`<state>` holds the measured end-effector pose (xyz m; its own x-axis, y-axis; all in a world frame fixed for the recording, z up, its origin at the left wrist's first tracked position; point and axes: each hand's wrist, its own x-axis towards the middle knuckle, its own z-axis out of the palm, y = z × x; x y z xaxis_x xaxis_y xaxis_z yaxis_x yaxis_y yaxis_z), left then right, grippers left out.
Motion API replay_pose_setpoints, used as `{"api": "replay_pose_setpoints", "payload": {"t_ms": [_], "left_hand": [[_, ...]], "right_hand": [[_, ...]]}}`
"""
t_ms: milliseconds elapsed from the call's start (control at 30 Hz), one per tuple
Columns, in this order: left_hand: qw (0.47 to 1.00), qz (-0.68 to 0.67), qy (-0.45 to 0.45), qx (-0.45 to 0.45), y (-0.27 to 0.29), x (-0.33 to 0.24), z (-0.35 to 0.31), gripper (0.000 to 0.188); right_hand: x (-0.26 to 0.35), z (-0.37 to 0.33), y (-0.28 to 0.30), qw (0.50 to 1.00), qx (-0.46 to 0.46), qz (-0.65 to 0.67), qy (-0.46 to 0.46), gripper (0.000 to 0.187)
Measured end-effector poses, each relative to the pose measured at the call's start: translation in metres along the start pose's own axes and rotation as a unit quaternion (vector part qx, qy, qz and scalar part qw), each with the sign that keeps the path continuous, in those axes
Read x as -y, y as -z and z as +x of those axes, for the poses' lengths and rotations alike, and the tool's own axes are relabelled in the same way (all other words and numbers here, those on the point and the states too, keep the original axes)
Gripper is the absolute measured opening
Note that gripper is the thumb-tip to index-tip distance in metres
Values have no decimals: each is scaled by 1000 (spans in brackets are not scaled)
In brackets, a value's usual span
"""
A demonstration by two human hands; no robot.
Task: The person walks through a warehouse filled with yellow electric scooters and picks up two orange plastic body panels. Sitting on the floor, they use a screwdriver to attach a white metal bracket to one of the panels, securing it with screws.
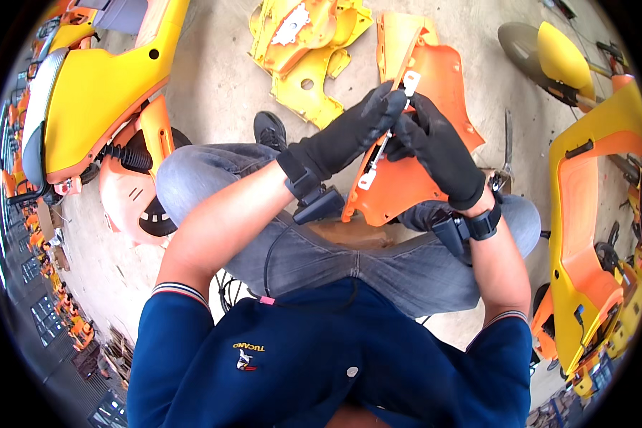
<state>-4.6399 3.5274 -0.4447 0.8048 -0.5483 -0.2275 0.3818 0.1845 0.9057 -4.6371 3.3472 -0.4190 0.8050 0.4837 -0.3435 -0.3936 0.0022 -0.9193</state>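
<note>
An orange plastic scooter panel stands tilted between my knees. Along its edge runs a thin metal bracket with white slotted ends. My left hand, black-gloved, presses its closed fingers against the panel's edge near the bracket's upper part. From the other side my right hand, also gloved, curls its fingers close to the middle of the bracket. The two hands' fingertips nearly meet there. Whatever is pinched in the right fingers is hidden by the gloves. Both wrists carry black strapped devices.
Yellow plastic covers lie on the concrete floor ahead. To the left stands a yellow-orange scooter body with a wheel. A yellow-orange scooter frame is at right, with a yellow-fendered wheel beyond. Cables lie beneath my legs.
</note>
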Motion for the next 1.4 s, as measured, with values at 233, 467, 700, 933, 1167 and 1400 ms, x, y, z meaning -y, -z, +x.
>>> {"api": "replay_pose_setpoints", "payload": {"t_ms": [233,467,700,933,1167,1400], "left_hand": [[999,42,-11,-17,-1,-2,-5,56],[998,53,-8,11,0,-13,-11,66],[998,58,-19,19,-5,-26,-14,65],[999,35,-36,19,-7,-21,-13,65],[998,41,-48,20,-8,-20,-13,63],[999,31,-33,3,-10,-18,-15,61]], "right_hand": [[-1,-9,-3,1000,-22,-6,5,60],[8,-13,-6,999,-21,3,25,59],[8,-19,-9,998,-41,12,39,56],[9,-20,-11,997,-40,36,52,50],[12,-20,-10,996,-39,72,36,46],[12,-20,-9,997,-33,38,52,48]]}}
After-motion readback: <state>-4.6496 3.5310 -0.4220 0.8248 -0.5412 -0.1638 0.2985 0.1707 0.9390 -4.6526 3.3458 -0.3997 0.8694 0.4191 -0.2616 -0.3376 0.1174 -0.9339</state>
